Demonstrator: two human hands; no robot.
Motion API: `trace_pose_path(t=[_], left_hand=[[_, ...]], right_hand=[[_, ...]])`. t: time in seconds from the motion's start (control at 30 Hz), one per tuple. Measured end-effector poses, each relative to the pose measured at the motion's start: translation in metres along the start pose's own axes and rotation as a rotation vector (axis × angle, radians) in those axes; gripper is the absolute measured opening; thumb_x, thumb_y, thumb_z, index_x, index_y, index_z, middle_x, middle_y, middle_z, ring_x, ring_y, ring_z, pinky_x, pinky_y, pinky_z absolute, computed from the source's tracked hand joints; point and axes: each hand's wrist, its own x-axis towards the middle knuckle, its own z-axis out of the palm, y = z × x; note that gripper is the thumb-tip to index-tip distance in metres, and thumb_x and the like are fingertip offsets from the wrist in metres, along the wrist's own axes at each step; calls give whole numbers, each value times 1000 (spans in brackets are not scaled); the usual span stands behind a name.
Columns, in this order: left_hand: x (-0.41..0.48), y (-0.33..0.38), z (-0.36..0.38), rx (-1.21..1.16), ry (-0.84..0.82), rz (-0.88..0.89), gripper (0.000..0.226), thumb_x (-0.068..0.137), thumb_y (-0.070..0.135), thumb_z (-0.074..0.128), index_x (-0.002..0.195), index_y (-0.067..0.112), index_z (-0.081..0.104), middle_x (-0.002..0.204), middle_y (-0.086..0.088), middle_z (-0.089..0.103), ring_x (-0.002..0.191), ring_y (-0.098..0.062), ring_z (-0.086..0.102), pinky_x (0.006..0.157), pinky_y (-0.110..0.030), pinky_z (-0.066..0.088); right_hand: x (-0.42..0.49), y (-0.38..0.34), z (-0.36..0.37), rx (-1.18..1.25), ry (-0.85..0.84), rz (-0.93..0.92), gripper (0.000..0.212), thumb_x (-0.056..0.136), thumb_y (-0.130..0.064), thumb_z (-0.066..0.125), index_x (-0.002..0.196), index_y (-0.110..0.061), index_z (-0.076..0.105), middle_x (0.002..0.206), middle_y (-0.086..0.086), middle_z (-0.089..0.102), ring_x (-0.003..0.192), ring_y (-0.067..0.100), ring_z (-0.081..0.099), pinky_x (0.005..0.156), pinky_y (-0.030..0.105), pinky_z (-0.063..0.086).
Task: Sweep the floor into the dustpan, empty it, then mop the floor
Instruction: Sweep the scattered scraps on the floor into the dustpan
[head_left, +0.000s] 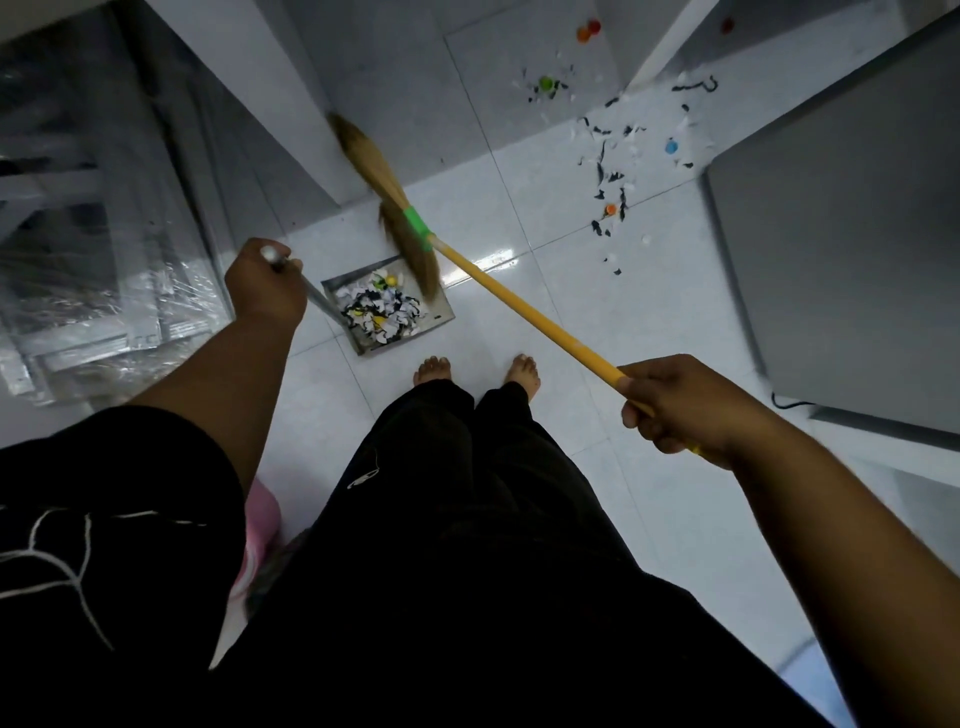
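My left hand (265, 283) grips the metal handle of a grey dustpan (441, 312) that rests on the white tiled floor just ahead of my bare feet. The pan is full of black and white paper scraps and a few coloured caps. My right hand (675, 402) holds the yellow stick of a straw broom (387, 182). The broom's brush points up and to the left, and some bristles hang over the pan's far edge. More scraps and coloured caps (618, 156) lie scattered on the floor farther ahead on the right.
A plastic-wrapped stack of frames (93, 234) stands on the left. A large grey panel (841, 249) stands on the right, with a black cable at its foot. A white post (670, 41) rises at the far right. Something pink (260, 525) lies by my left leg.
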Motion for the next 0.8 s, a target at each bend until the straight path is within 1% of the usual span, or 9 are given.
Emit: trace_pose_path(t=[0.13, 0.23, 0.27, 0.37, 0.4, 0.5, 0.63, 0.7, 0.8], left_hand=[[1, -13, -14, -23, 17, -31, 33, 92, -4, 53, 74, 24, 49, 80, 11, 53, 72, 1, 53, 64, 1, 43], [5, -34, -32, 17, 41, -22, 15, 90, 4, 59, 87, 19, 58, 92, 2, 61, 89, -9, 58, 79, -11, 47], [6, -41, -37, 27, 48, -14, 14, 89, 5, 60, 89, 19, 59, 93, 1, 61, 90, -10, 58, 81, -11, 46], [6, -62, -50, 39, 68, 5, 17, 86, 5, 61, 84, 22, 59, 87, 5, 61, 90, -10, 58, 73, 2, 40], [5, -69, -53, 48, 80, 0, 14, 86, 6, 62, 86, 21, 61, 88, 5, 61, 90, -11, 58, 75, -1, 41], [4, -84, -55, 60, 98, -32, 12, 86, 11, 62, 91, 21, 61, 93, 2, 62, 92, -13, 59, 88, -23, 48], [4, -89, -58, 57, 125, -59, 11, 85, 12, 62, 91, 21, 62, 98, -8, 67, 90, -15, 59, 88, -30, 51], [5, -86, -61, 42, 124, -69, 13, 84, 11, 63, 88, 23, 60, 95, -5, 66, 90, -14, 60, 86, -24, 50], [7, -77, -62, -4, 114, -103, 25, 85, 9, 61, 74, 30, 55, 88, 5, 62, 87, -11, 60, 67, 0, 41]], right_hand=[[-17, -3, -27, -81, 74, -16, 18, 94, -25, 51, 99, -23, 69, 67, 9, 65, 49, 17, 45, 43, 26, 35], [-10, -15, -28, -189, 153, -23, 19, 95, -22, 49, 96, -18, 67, 67, 10, 66, 48, 17, 46, 44, 27, 35], [-4, -20, -22, -229, 172, -20, 20, 95, -20, 48, 95, -13, 66, 68, 11, 66, 47, 17, 46, 43, 26, 36], [19, -34, 9, -331, 180, 25, 20, 95, -15, 45, 90, -4, 61, 77, 16, 67, 49, 19, 50, 42, 25, 39], [26, -39, 21, -344, 166, 42, 20, 95, -13, 45, 89, -2, 61, 78, 17, 67, 50, 20, 51, 42, 25, 40], [41, -50, 53, -325, 78, 78, 19, 94, -6, 47, 90, 6, 61, 78, 20, 64, 51, 24, 51, 44, 28, 39], [43, -55, 72, -181, -29, 95, 20, 94, -9, 48, 90, 1, 64, 71, 16, 62, 47, 19, 47, 43, 26, 38], [39, -56, 71, -160, -63, 85, 22, 95, -14, 48, 92, -1, 65, 67, 13, 63, 45, 17, 46, 42, 25, 38], [28, -54, 59, -135, -100, 58, 22, 94, -18, 49, 87, -7, 67, 65, 11, 63, 45, 16, 44, 41, 23, 36]])
